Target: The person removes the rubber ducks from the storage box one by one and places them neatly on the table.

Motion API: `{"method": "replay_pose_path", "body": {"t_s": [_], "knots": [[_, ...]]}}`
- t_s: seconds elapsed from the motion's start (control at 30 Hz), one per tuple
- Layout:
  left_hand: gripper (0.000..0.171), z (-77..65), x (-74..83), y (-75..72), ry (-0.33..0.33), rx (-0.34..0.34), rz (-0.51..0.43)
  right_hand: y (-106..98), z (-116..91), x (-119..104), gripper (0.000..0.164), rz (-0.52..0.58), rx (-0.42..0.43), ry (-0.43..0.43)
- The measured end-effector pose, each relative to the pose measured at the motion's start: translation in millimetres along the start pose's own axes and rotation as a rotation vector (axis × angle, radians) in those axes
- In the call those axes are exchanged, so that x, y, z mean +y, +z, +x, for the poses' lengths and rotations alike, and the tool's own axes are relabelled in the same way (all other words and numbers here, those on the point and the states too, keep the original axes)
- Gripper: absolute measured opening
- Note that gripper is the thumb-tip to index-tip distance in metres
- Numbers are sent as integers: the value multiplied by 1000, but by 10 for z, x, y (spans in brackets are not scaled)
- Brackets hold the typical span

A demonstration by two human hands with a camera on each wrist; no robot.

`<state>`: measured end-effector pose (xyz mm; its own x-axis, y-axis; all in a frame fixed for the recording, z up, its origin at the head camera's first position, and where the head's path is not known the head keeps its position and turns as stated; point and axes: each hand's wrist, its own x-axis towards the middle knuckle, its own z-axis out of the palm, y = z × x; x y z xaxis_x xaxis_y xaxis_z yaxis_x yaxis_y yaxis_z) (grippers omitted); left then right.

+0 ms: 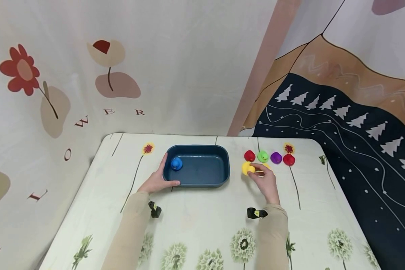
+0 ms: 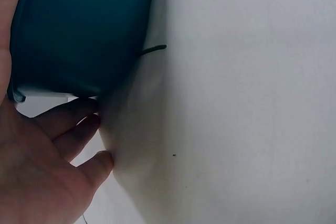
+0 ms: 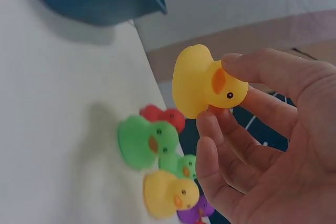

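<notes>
My right hand (image 1: 265, 182) pinches a yellow rubber duck (image 3: 197, 82) between thumb and fingers, held up over the table to the right of a dark blue tray (image 1: 202, 181). In the right wrist view the duck's orange bill and one eye show. My left hand (image 1: 159, 181) rests against the tray's left front corner, index finger along the left side and thumb stretched along the front rim. Its other fingers lie low beside the tray in the left wrist view. Inside the tray, at its left end, sits a blue duck (image 1: 176, 164).
Beyond my right hand stand a red duck (image 1: 249, 155), a green duck (image 1: 263, 156), a purple duck (image 1: 276, 158) and another red duck (image 1: 288, 159). The right wrist view also shows a nearer green duck (image 3: 139, 142) and a yellow duck (image 3: 163, 195). Printed cloth hangs behind the table.
</notes>
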<state>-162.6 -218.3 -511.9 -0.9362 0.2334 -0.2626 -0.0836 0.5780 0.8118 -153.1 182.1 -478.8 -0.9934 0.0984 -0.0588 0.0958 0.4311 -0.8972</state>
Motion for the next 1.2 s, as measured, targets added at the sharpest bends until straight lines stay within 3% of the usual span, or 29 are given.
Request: {"method": "replay_pose_path", "body": {"t_s": [0.67, 1.2], "knots": [[120, 37, -40, -6, 20, 2, 2, -477, 40, 280, 39, -136, 50, 56], [118, 31, -37, 0, 1, 0, 4, -792, 120, 455, 42, -263, 20, 113]]}}
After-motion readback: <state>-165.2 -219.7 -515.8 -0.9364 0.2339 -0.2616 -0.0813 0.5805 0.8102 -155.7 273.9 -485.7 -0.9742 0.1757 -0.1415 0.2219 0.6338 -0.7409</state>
